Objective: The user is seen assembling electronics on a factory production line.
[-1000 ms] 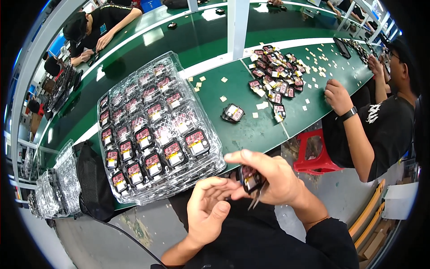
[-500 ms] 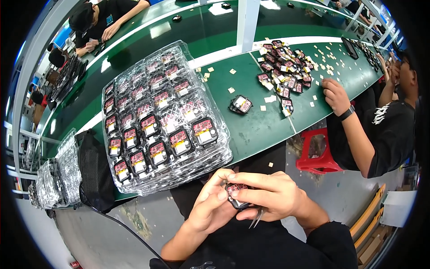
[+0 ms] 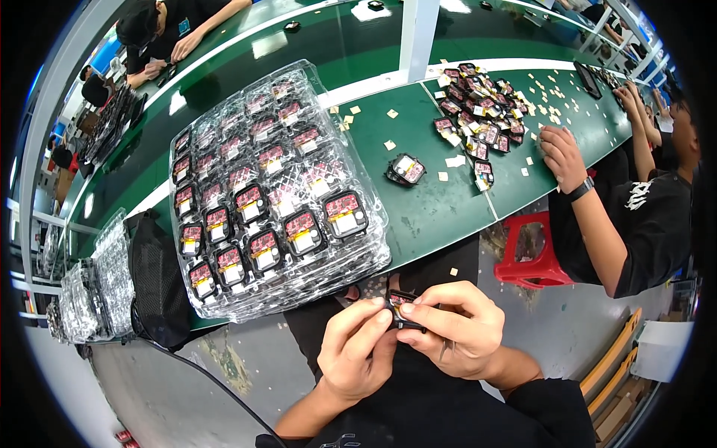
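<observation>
Above my lap I hold a small black smartwatch case (image 3: 399,300) with a red circuit board inside. The fingertips of my left hand (image 3: 352,355) pinch its left edge. My right hand (image 3: 464,325) grips the other side, thumb and index finger on its face and edge, covering part of it. Thin metal tweezers (image 3: 447,348) are tucked in my right hand, mostly hidden by the fingers. On the green bench beyond lies a stack of clear plastic trays (image 3: 358,250), the top one filled with rows of similar open cases (image 3: 264,250).
Another case (image 3: 405,170) lies right of the trays, near a heap of cases (image 3: 485,112) and scattered pale square pieces (image 3: 392,113). A co-worker's hand (image 3: 564,157) rests by the bench edge, above a red stool (image 3: 526,254). A black mesh bag (image 3: 159,284) is at left.
The case in my hands has been tilted and raised slightly. My left fingers have shifted from around it to a pinch at its edge, and the tweezers show less.
</observation>
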`<state>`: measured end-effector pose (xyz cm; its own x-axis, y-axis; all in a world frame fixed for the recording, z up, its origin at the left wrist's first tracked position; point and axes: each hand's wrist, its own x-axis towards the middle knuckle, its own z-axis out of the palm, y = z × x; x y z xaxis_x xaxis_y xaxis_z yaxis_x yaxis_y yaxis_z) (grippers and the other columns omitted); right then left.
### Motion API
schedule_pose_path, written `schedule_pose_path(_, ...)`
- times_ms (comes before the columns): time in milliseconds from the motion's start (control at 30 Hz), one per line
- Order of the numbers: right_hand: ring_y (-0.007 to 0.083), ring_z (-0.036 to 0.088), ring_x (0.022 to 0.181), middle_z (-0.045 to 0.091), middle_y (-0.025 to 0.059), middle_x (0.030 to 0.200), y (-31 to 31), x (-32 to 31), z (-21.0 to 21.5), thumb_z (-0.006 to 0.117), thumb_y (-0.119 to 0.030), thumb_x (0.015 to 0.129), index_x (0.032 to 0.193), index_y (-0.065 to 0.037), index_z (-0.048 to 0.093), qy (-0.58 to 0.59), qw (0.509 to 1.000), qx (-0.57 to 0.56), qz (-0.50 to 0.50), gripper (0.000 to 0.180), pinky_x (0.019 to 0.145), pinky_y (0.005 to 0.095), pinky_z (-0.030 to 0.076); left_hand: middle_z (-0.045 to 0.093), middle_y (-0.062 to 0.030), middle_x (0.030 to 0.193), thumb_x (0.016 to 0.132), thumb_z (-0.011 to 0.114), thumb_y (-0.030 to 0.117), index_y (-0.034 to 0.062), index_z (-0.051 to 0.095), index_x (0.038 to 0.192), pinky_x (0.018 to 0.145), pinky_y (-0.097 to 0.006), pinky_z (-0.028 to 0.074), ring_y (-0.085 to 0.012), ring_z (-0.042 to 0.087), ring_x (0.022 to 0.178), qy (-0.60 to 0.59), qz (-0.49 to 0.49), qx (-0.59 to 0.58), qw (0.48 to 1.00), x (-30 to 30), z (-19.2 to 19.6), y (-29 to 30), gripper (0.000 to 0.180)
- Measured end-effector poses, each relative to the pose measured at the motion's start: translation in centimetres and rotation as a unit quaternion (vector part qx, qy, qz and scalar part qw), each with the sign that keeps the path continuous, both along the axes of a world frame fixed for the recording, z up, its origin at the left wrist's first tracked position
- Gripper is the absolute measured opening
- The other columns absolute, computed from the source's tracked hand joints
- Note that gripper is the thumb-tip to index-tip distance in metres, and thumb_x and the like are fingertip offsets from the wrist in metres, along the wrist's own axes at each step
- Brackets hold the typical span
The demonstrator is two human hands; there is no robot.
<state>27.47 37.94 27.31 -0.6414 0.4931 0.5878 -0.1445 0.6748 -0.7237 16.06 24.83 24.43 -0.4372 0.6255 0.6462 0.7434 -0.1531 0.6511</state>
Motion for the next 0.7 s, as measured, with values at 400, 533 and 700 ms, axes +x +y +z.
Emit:
schedule_pose_path(400,0.0136,0.063,0.072,0.059,0.0106,0.107,-1.0,-0.1,0.6,0.091,-0.037,0.076,0.126,0.002,0.071,-0.068,0.99,-0.059,0.112,0.067,0.061,0.0257,0.055,0.061,-0.0205,0.117,0.083,0.089,0.018,-0.0029,0.053,0.125,0.089,-0.039,0.061,-0.0307,0.068,0.105,-0.163,-0.01,0.019,0.986,-0.4,-0.1,-0.7,0.058)
schedule_pose_path(533,0.0213,0.062,0.084,0.049,0.0156,0.113,0.0,0.2,1.6,0.083,-0.05,0.085,0.142,0.009,0.056,-0.088,0.965,-0.091,0.23,0.086,0.075,0.032,0.056,0.059,-0.0209,0.124,0.079,0.085,0.004,-0.0052,0.05,0.129,0.101,-0.04,0.055,-0.0275,0.064,0.117,-0.475,-0.153,0.127,0.857,-0.5,0.4,-0.9,0.062)
schedule_pose_path(700,0.0233,0.061,0.077,0.048,0.0185,0.11,0.5,0.1,2.8,0.072,-0.006,0.088,0.149,0.009,0.048,-0.173,0.971,-0.032,0.159,0.067,0.069,0.034,0.055,0.06,-0.0211,0.124,0.082,0.083,0.014,-0.0044,0.049,0.129,0.104,-0.042,0.051,-0.0303,0.064,0.117,-0.572,-0.201,0.138,0.783,-1.0,0.4,-1.4,0.061)
